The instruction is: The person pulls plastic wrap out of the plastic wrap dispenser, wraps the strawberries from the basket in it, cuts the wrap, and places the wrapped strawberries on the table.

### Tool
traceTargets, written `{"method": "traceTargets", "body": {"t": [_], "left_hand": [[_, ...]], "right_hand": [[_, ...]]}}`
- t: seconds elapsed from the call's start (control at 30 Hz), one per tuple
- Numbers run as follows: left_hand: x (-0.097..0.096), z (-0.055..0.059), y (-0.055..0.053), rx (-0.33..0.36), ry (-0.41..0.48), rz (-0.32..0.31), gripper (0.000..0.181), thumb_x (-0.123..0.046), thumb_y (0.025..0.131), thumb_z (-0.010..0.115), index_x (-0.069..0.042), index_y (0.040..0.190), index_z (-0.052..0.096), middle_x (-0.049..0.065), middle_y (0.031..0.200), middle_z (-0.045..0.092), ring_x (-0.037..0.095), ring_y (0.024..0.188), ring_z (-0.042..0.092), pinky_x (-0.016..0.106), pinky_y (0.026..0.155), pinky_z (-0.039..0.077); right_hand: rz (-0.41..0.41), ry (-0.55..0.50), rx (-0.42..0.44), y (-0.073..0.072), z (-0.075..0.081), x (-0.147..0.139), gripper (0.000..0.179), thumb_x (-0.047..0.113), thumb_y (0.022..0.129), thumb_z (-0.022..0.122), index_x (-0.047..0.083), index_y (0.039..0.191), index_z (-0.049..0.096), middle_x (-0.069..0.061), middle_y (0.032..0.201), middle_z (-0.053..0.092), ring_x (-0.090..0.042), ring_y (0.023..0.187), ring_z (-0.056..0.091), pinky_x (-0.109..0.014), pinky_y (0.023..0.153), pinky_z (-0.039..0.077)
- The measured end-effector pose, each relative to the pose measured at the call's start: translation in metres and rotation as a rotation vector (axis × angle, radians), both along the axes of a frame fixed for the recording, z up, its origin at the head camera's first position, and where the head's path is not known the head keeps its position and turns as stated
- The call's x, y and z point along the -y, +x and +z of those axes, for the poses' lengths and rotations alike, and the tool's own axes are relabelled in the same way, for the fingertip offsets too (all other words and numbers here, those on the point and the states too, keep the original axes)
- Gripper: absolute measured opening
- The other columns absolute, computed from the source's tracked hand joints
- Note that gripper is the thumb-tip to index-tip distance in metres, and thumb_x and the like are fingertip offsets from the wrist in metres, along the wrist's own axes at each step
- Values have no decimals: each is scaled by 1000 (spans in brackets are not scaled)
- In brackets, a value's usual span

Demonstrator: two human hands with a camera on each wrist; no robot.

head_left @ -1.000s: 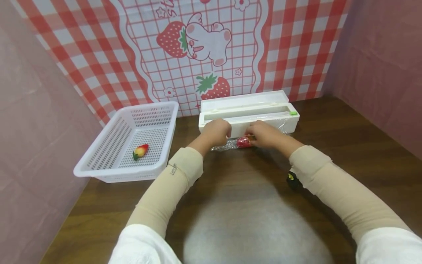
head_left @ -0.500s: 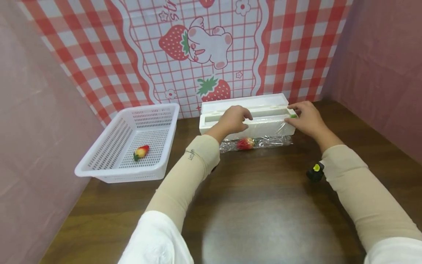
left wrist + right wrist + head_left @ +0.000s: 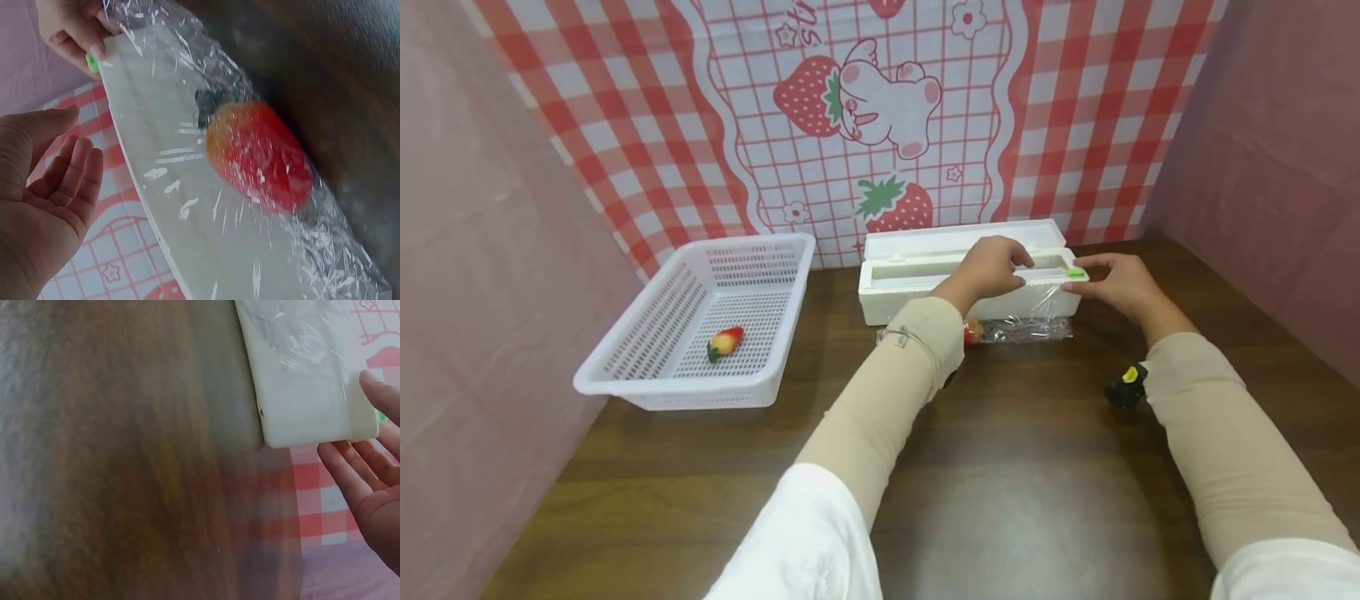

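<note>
A long white cling film dispenser (image 3: 887,302) stands against the backdrop with its lid (image 3: 910,242) raised. Clear film (image 3: 1030,330) hangs down its front to the table, and a red and yellow toy strawberry (image 3: 259,156) lies under the film along the front. My left hand (image 3: 988,267) is over the dispenser, fingers loosely bent with nothing in them. At the dispenser's right end, my right hand (image 3: 1116,287) grips the corner, thumb and fingers around the small green slider (image 3: 1077,273). The left forearm hides part of the strawberry in the head view.
On the left stands a white plastic basket (image 3: 767,379) with a second toy strawberry (image 3: 725,342) inside. A black strap piece with a yellow mark (image 3: 1126,388) shows at the right wrist. A checkered cloth (image 3: 1105,125) hangs behind the brown table (image 3: 1000,500).
Both hands have left the film-covered strawberry. My right hand has moved right to the dispenser's end and stays there; my left hand has risen and shifted right above the dispenser.
</note>
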State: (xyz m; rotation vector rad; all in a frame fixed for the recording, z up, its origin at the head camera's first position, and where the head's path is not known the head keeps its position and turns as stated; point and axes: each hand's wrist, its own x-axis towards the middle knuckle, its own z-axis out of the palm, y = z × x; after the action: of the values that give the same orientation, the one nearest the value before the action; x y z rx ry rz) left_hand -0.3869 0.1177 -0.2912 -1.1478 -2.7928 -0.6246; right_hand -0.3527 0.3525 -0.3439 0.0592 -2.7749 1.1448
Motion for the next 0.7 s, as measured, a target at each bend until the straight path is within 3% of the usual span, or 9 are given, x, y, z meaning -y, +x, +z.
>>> {"method": "traceTargets", "body": {"t": [0.07,0.17,0.43,0.6,0.7], "left_hand": [[-4,0,2,-2,0,-3,26,-16,86,73,-12,112,73,0,108,71,9,97,63,13,82,44],[-10,-1,4,-12,2,7,24,-15,87,72,-13,111,74,-1,106,71,7,96,63,12,82,45],[-24,0,9,-59,-79,5,27,-15,90,67,-16,116,73,-6,110,71,6,100,62,11,84,44],[-40,1,11,-129,-256,18,30,-13,92,62,-19,120,71,-7,117,68,7,111,58,14,96,40],[-50,-1,13,-151,-369,49,31,-18,95,60,-22,126,66,-7,124,64,9,118,54,17,102,37]], "right_hand": [[-13,10,-28,-1,-1,1,64,38,86,74,-7,129,57,-31,130,54,-33,101,48,-32,77,47],[-20,14,-44,-3,-2,2,63,38,85,75,-7,127,59,-31,128,55,-31,97,47,-23,67,42],[-2,-1,-71,-5,-4,14,60,37,85,76,-5,125,62,-29,122,60,-23,92,51,-17,61,45],[-3,-31,-88,-5,-5,19,59,37,84,77,-5,122,64,-25,113,65,-4,76,55,-18,59,49],[-20,-24,-99,-3,-7,20,56,35,84,77,-6,121,65,-25,111,66,-4,74,54,-18,58,49]]}}
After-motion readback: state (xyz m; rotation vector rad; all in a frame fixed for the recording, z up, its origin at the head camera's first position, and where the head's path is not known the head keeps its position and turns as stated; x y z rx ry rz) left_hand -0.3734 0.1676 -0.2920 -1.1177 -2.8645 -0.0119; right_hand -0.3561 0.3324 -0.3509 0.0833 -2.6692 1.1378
